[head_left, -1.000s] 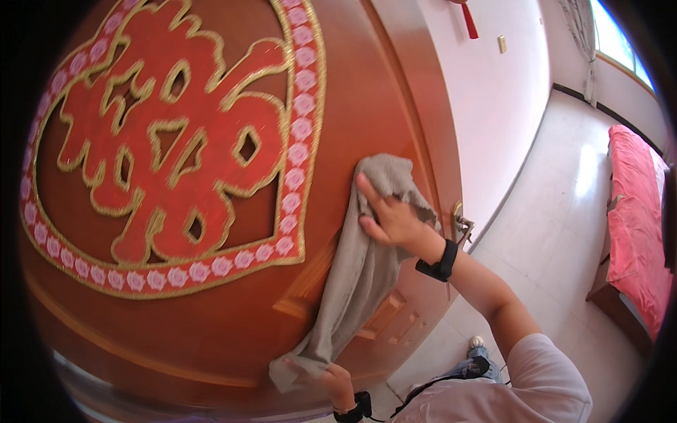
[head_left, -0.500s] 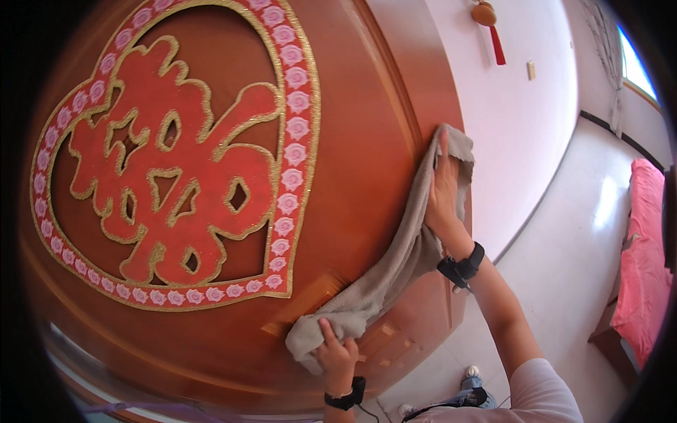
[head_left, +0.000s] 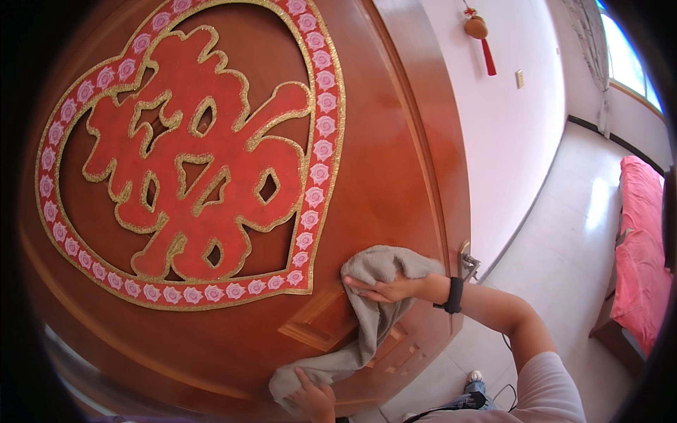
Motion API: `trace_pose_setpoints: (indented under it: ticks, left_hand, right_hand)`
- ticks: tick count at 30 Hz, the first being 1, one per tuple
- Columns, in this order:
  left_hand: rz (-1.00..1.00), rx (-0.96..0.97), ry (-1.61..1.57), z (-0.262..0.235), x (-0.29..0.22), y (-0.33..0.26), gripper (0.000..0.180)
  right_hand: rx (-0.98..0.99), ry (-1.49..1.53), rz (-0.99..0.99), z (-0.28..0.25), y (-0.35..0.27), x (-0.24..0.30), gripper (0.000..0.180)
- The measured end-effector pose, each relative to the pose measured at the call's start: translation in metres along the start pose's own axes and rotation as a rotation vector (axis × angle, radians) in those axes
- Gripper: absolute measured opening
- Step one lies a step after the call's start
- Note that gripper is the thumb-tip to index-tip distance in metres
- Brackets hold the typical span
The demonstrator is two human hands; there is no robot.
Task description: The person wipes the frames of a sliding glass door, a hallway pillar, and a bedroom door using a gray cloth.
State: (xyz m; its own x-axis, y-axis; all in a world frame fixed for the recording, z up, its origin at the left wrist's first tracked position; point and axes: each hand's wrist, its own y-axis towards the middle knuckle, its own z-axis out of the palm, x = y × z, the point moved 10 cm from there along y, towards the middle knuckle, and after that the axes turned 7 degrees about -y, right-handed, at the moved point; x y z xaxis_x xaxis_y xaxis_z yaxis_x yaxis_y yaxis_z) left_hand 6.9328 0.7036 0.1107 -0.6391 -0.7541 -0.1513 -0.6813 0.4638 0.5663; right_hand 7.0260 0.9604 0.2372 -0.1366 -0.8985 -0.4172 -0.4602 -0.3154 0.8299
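On the door (head_left: 395, 176), right hand (head_left: 391, 287) seemingly flat on cloth (head_left: 374, 317).

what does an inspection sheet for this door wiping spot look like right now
surface: wooden door, glossy, upright.
job's things: grey cloth spread against the door below the red heart decoration.
clutter: nothing seen.
grippers: right hand flat on the cloth's upper part; left hand grips its lower end.
cables: thin cable on the floor.
surroundings: metal door handle, white wall, red hanging ornament, pink bed.
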Motion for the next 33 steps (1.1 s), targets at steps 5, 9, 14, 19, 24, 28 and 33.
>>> trace_pose_setpoints:
  ticks: [5, 9, 14, 19, 24, 28, 33]
  left_hand:
    - [0.183, -0.132, -0.220, -0.017, -0.035, -0.005, 0.067]
    - [0.272, -0.098, -0.303, -0.016, -0.092, 0.029, 0.064]
    - [0.327, -0.225, -0.296, -0.034, -0.171, 0.077, 0.061]
    - [0.230, -0.210, -0.179, -0.019, -0.199, 0.088, 0.063]
    - [0.237, -0.013, -0.075, 0.021, -0.179, 0.064, 0.059]
    - [0.406, -0.152, 0.157, 0.008, -0.143, 0.038, 0.049]
    - [0.334, -0.278, 0.321, -0.032, -0.060, 0.035, 0.054]
  right_hand:
    - [-0.090, 0.195, 0.170, -0.014, 0.022, -0.060, 0.057]
    - [-0.276, 0.153, 0.339, -0.072, 0.073, -0.159, 0.061]
    - [-0.461, 0.156, 0.415, -0.099, 0.100, -0.253, 0.058]
    - [-0.525, 0.084, 0.754, -0.071, 0.032, -0.288, 0.057]
    - [-0.507, 0.134, 1.111, -0.012, -0.112, -0.251, 0.058]
    - [-0.312, 0.416, 1.427, 0.061, -0.199, -0.169, 0.059]
    - [-0.372, 0.374, 1.221, 0.028, -0.131, -0.097, 0.061]
